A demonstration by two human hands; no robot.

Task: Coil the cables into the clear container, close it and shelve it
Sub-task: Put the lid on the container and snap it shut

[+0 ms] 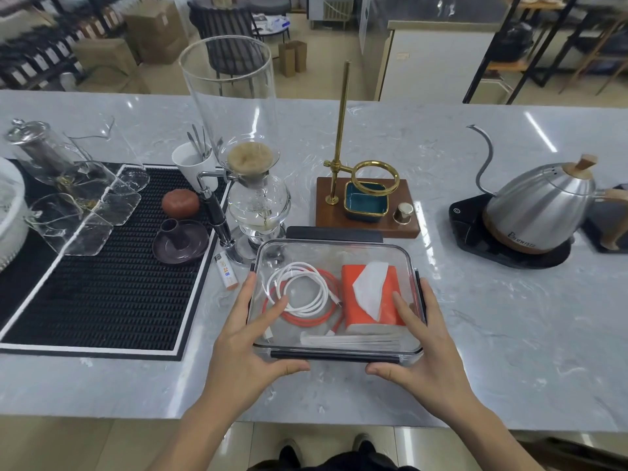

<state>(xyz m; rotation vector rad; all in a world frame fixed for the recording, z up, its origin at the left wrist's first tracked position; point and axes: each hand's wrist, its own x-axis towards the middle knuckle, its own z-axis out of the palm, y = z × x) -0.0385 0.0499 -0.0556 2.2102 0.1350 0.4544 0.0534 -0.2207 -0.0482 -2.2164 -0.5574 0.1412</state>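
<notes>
Nearest the camera, both hands rest on a clear container [336, 246] that sits at the front of the grey marbled counter [475, 317]. The left hand [248, 338] lies over the container's left front corner, its fingers [272, 314] nearly straight and spread flat on the clear lid, thumb stretched along the front edge. The right hand [424, 338] mirrors it at the right front corner, its fingers likewise straight and pressing on the lid, thumb against the black front clasp [334, 356]; neither hand curls round anything. Through the lid show a coiled white cable [306, 287] lying on top of a coiled orange cable [306, 317], and to their right an orange pack [370, 297] with a white tissue sticking out. Just left of the container lies a small white lighter [226, 270], beside a black ribbed mat [102, 283] carrying glassware. Behind the container stand a glass siphon brewer [251, 185] and a wooden stand [367, 212] with a brass ring and pole. Further right a steel gooseneck kettle [540, 205] sits on a black base.
</notes>
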